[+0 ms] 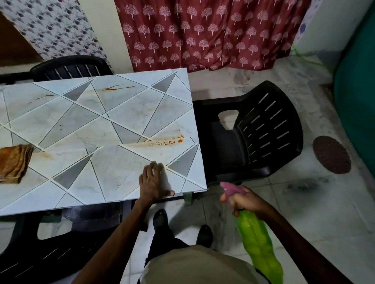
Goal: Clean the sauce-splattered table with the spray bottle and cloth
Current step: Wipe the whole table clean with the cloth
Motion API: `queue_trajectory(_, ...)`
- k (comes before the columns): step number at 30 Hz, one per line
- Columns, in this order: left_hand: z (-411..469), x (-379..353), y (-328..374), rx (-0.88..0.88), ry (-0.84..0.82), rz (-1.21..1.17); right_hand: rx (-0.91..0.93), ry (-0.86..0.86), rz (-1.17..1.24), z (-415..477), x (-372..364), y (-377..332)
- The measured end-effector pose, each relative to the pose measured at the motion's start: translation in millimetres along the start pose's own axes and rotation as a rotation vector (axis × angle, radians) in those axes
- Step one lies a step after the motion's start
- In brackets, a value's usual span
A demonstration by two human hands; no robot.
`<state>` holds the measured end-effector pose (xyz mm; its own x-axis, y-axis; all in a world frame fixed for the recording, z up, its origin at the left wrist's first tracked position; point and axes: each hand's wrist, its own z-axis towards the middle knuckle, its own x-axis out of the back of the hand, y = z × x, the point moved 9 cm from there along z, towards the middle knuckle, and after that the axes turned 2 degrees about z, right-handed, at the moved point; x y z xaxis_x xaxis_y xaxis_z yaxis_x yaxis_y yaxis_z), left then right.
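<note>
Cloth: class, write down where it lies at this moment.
In the head view the folded brown cloth lies on the left side of the table, toward the near edge, well apart from the left hand resting flat by the near right corner.

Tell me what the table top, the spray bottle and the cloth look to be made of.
Table top: probably glossy printed laminate or plastic with a marble-tile pattern, going by its thin edge and soft sheen.
Spray bottle: translucent green plastic, smooth, with a pink plastic trigger head.
Cloth: soft woven fabric, brown-orange, matte, folded in layers.
</note>
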<state>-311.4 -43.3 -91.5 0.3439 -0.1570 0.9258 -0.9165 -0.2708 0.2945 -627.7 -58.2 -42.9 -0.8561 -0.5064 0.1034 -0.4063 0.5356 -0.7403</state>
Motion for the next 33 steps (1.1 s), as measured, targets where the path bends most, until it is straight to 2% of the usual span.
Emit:
queue_trajectory(2,6.5,-1.4,-5.3,0.01,-0.014,-0.007,0.073,0.026,0.0,10.8,-4.4,-22.7)
queue_trajectory(6,24.3,7.2,-16.0,0.034,0.004,-0.096,0.011,0.146,-0.02,41.8,-10.2,-46.7)
queue_trajectory(10,50.2,33.2,-34.7,-0.006,0.063,-0.16,0.019,0.135,-0.041,56.0,-41.3,-77.0)
queue_trajectory(14,76.7,50.0,-78.7,-0.003,0.054,-0.152,-0.009,0.207,-0.141,79.1,-64.0,-90.2)
queue_trajectory(18,97.3,67.8,-138.7,0.013,0.07,-0.161,-0.016,0.142,-0.169,93.6,-102.8,-132.5)
queue_trajectory(25,113.8,105.9,-235.8,0.131,0.091,-0.232,0.155,-0.072,-0.194,119.8,-216.9,-263.1)
queue_trajectory(30,117.3,149.9,-314.3,0.249,0.3,-0.213,0.317,-0.199,-0.265,149.5,-310.7,-361.8)
queue_trajectory(33,115.4,182.3,-366.3,0.329,0.42,-0.211,0.441,-0.205,-0.276,166.3,-373.0,-411.6)
